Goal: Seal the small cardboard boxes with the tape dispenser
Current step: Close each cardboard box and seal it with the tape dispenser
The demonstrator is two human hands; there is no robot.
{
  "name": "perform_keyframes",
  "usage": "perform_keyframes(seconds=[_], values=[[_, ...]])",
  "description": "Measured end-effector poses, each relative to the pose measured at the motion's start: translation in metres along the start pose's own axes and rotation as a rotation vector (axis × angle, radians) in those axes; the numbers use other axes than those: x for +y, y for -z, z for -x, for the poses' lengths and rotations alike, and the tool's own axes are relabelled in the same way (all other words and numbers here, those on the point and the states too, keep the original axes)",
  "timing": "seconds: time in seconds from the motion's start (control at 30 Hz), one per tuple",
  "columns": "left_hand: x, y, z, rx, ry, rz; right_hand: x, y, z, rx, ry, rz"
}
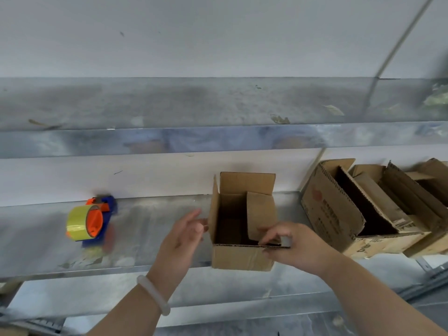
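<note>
On the front part of a metal shelf (pixel 150 238), near its edge, a small cardboard box (pixel 238 257) stands upright with its top open. Its back flap stands up, its left flap stands nearly straight up too, and its right flap leans inward over the dark inside. The right hand (pixel 291 246) is at the near right corner of this box, its fingers (pixel 269 237) curled and pinching the near rim together with the thumb; a small grey blur at the fingertips is too unclear to name. The left hand (pixel 180 236) is raised just beside the box's left side, palm turned toward it, its fingers loosely spread and holding nothing; the fingertips are at the edge of the left flap, though whether they touch it I cannot tell. A pale bracelet (pixel 153 294) sits on the left wrist. Well to the left on the same shelf lies the tape dispenser (pixel 94 220), blue and orange with a roll of yellowish tape on it, apart from both hands and close to the white wall (pixel 145 180) behind. To the right of the small box, several larger open cardboard boxes (pixel 332 209) stand in a row, leaning against each other, the nearest with red print on its side. Above runs an upper metal shelf (pixel 169 103) with a few scraps of tape on it.
</note>
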State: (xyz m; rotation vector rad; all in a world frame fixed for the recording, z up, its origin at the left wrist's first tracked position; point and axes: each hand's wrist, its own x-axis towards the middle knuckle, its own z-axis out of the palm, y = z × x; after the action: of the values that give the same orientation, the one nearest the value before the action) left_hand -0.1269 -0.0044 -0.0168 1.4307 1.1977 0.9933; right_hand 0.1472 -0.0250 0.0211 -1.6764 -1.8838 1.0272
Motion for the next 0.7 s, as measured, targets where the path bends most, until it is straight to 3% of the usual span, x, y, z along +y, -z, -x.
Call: perform_keyframes(seconds=[0.13,0.2,0.37,0.5,0.7], values=[[0.012,-0.009,0.001,-0.318,-0.03,-0.186,0.002,0.001,-0.002,-0.043,-0.076,-0.131],[0.018,-0.014,0.001,-0.372,-0.068,-0.282,0.005,0.002,-0.004,0.021,-0.117,-0.18],[0.002,-0.023,-0.015,-0.098,-0.042,-0.314,0.006,-0.006,-0.012,0.211,-0.168,-0.131],[-0.016,-0.026,-0.027,-0.008,-0.09,-0.553,0.01,-0.014,-0.021,0.258,-0.179,0.043],[-0.017,-0.024,-0.039,-0.085,-0.056,-0.508,0.006,-0.003,-0.046,0.265,-0.105,0.139]])
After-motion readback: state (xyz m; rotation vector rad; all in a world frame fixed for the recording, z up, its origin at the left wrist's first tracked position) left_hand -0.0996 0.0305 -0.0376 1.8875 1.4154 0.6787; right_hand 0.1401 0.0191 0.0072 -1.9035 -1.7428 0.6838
